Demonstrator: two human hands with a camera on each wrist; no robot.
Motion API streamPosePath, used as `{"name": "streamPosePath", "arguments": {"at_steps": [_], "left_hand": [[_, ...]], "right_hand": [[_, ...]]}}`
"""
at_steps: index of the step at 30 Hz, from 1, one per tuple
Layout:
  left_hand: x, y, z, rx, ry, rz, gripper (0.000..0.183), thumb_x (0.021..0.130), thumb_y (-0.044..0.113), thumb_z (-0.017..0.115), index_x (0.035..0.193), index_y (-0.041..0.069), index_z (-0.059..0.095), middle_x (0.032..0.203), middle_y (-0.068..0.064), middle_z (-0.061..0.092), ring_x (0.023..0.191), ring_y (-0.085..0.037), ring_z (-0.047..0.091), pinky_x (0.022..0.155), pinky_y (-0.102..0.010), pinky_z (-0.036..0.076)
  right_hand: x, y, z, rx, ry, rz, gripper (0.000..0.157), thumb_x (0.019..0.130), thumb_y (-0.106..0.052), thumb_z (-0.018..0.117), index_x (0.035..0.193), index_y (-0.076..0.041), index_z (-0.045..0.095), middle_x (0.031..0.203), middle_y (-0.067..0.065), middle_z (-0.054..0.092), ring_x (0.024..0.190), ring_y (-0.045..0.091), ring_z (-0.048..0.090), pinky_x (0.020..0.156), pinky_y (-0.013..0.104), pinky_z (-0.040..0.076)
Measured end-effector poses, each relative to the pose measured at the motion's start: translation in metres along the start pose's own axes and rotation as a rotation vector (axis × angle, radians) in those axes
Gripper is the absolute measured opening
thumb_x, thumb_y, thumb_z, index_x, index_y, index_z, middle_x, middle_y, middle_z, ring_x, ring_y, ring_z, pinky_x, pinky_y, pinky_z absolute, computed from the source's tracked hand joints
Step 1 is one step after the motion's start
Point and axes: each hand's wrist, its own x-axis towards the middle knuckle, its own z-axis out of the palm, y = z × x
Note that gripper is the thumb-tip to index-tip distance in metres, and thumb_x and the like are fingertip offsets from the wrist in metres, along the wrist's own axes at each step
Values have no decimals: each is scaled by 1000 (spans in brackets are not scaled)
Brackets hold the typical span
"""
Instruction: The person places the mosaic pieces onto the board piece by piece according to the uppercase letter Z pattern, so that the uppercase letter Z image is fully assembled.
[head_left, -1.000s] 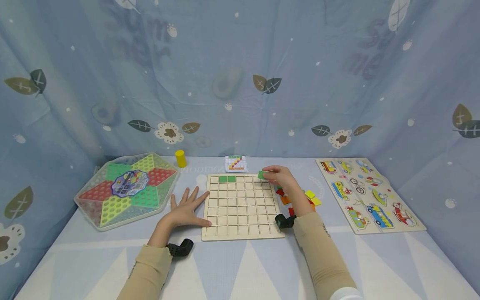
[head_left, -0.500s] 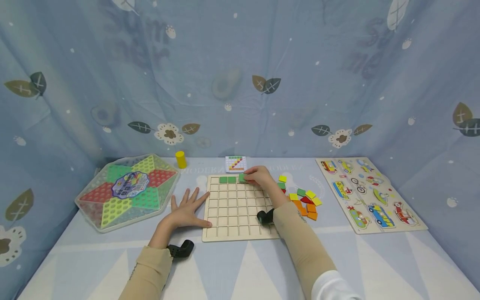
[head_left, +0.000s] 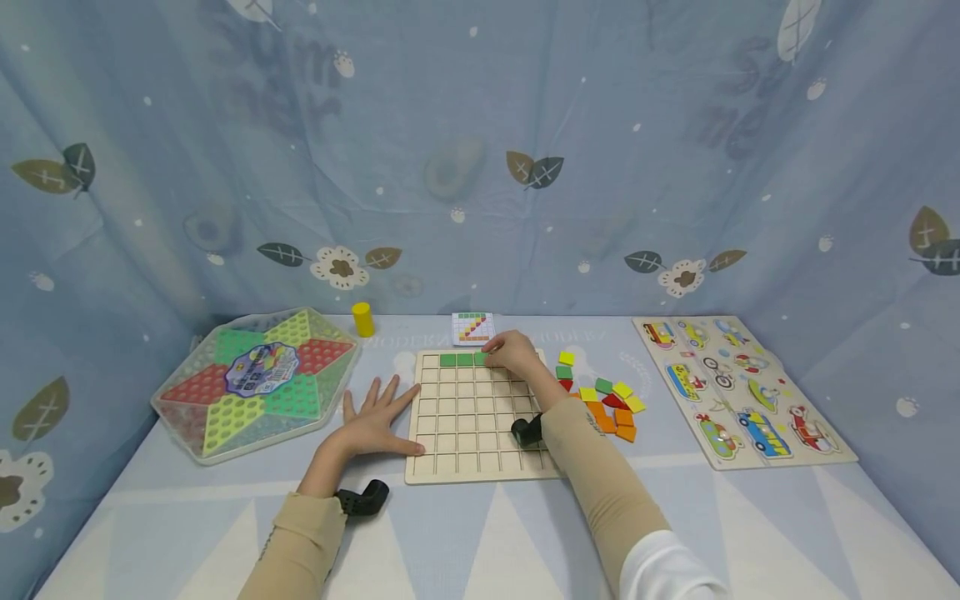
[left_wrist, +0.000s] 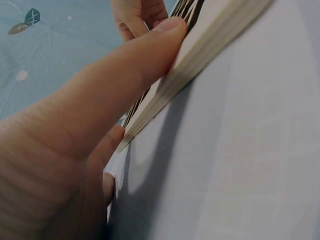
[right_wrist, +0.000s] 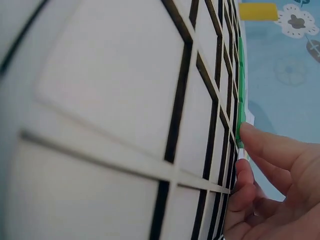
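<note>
A wooden grid board (head_left: 465, 467) lies on the table between the hands. My left hand (head_left: 371, 429) rests with fingers spread at the board's left side. In the left wrist view, its thumb (left_wrist: 145, 55) presses the board's edge. My right hand (head_left: 516, 354) is over the far row, its fingertips on a green square tile (head_left: 480, 359). The right wrist view shows the tile low in the grid, with a fingertip on its face and other fingers curled beside it; the fingers partly hide it. Two green tiles (head_left: 456, 360) sit to its left in that row.
Behind the board lies a pattern card (head_left: 472, 329). Loose coloured tiles (head_left: 622, 417) are scattered to its right. A picture puzzle board (head_left: 738, 392) lies at the far right, a star-patterned game board (head_left: 258, 379) at the left. A yellow cylinder (head_left: 363, 320) stands at the back.
My right hand has carried the green tile leftward from the board's far right corner and lowered it beside the two others. The left hand has stayed in place.
</note>
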Motion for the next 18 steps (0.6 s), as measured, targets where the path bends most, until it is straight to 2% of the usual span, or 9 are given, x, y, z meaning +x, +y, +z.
{"name": "streamPosePath", "arguments": {"at_steps": [2, 4, 11, 16, 18], "left_hand": [[0, 0, 0, 0, 1, 0, 106, 64, 60, 73, 148, 17, 24, 154, -20, 3, 137, -45, -7, 97, -68, -17], [0, 0, 1, 1, 0, 1, 106, 65, 60, 73, 148, 17, 23, 154, -20, 3, 137, -45, -8, 97, -68, -17], [1, -1, 2, 2, 1, 1, 106, 64, 60, 73, 148, 17, 24, 154, -20, 4, 137, -45, -7, 97, -68, -17], [2, -2, 2, 3, 2, 1, 106, 64, 61, 73, 148, 18, 24, 154, -20, 3, 137, -45, -7, 96, -68, -17], [2, -2, 1, 3, 1, 2, 106, 64, 61, 72, 148, 18, 23, 154, -19, 3, 137, -45, -7, 96, -68, -17]], "right_hand": [[1, 1, 0, -13, -12, -5, 23, 80, -12, 72, 102, -8, 68, 97, 9, 62, 83, 22, 57, 71, 32, 47], [0, 2, -1, 23, -24, -2, 28, 80, -13, 72, 107, -8, 66, 99, 10, 61, 83, 22, 57, 71, 31, 47], [-5, 11, -14, 281, -58, 23, 33, 87, -12, 64, 118, -3, 60, 101, 14, 59, 78, 22, 55, 69, 30, 47], [-15, 19, -28, 333, -46, 13, 33, 88, -12, 62, 119, -2, 59, 103, 15, 59, 85, 25, 57, 76, 34, 49], [-21, 23, -35, 338, -39, -19, 31, 88, -14, 63, 117, -2, 59, 101, 14, 59, 84, 24, 58, 74, 34, 50]]}}
